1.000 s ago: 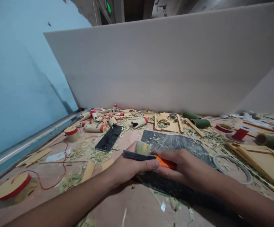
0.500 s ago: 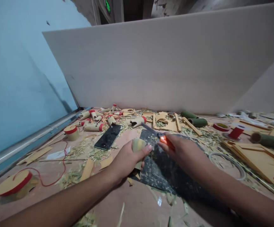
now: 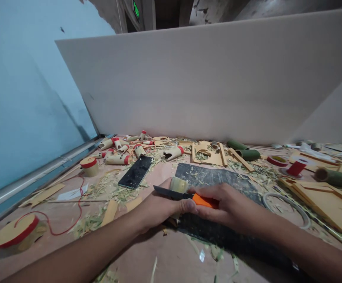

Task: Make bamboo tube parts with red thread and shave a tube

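My left hand [image 3: 161, 206] is wrapped round a short piece of bamboo [image 3: 178, 184], pale green and yellow, held upright over the near left edge of a dark cutting mat [image 3: 218, 175]. In my right hand [image 3: 222, 202] is a utility knife [image 3: 204, 201] with an orange handle. Its dark blade points left and lies across the near side of the bamboo, just above my left thumb. Whether the edge touches the bamboo I cannot tell. The lower part of the bamboo is mostly hidden by my left hand.
Shavings litter the table [image 3: 147, 259]. A phone [image 3: 135, 171] lies left of the mat; behind it are several red-banded bamboo tubes [image 3: 117, 158]. To the right are a tape ring [image 3: 287, 210], a wooden frame [image 3: 327, 200] and a green bamboo tube [image 3: 337, 177]. A white panel [image 3: 203, 86] stands behind.
My right hand has brought the knife left and nearer to me, from beyond the bamboo to across its near side. My left hand still grips the bamboo.
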Demonstrator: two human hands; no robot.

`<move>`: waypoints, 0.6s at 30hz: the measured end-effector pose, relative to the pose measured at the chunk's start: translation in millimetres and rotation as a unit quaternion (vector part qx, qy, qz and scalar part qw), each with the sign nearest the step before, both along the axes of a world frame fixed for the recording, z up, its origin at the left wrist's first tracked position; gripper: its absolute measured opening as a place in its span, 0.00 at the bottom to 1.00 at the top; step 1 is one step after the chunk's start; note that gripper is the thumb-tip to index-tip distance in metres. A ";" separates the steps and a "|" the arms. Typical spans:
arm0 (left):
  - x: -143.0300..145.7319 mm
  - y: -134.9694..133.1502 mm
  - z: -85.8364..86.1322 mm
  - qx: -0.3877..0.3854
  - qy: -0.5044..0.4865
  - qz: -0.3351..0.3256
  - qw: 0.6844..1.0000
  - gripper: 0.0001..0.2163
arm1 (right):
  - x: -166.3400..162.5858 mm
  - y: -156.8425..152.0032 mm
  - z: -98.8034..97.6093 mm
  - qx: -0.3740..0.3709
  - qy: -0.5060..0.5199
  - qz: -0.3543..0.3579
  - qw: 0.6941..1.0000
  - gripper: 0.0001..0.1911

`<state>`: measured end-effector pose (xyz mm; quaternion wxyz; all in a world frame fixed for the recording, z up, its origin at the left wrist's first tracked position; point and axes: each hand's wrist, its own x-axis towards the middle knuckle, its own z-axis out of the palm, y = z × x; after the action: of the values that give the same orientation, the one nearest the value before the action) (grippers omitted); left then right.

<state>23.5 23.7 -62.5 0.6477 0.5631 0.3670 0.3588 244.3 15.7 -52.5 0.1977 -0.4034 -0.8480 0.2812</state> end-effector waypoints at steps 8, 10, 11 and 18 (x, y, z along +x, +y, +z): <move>1.4 3.3 -5.4 0.037 0.064 0.027 0.997 0.17 | -5.2 -7.4 -12.2 0.095 -0.039 -0.067 0.992 0.16; 3.5 3.2 -7.9 0.044 0.092 0.052 0.993 0.19 | -7.2 -5.1 -18.5 0.141 -0.046 -0.097 0.984 0.16; 4.8 3.1 -8.7 0.042 0.104 0.064 0.992 0.20 | -7.5 -2.4 -20.6 0.159 -0.049 -0.118 0.979 0.14; 6.9 4.1 -7.1 -0.007 0.095 0.107 0.990 0.24 | 9.1 18.4 -9.6 0.210 -0.054 -0.227 0.949 0.19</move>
<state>30.3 27.8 -69.6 0.5720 0.5475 0.4874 0.3681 253.4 34.0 -62.1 0.2903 -0.5488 -0.7837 0.0220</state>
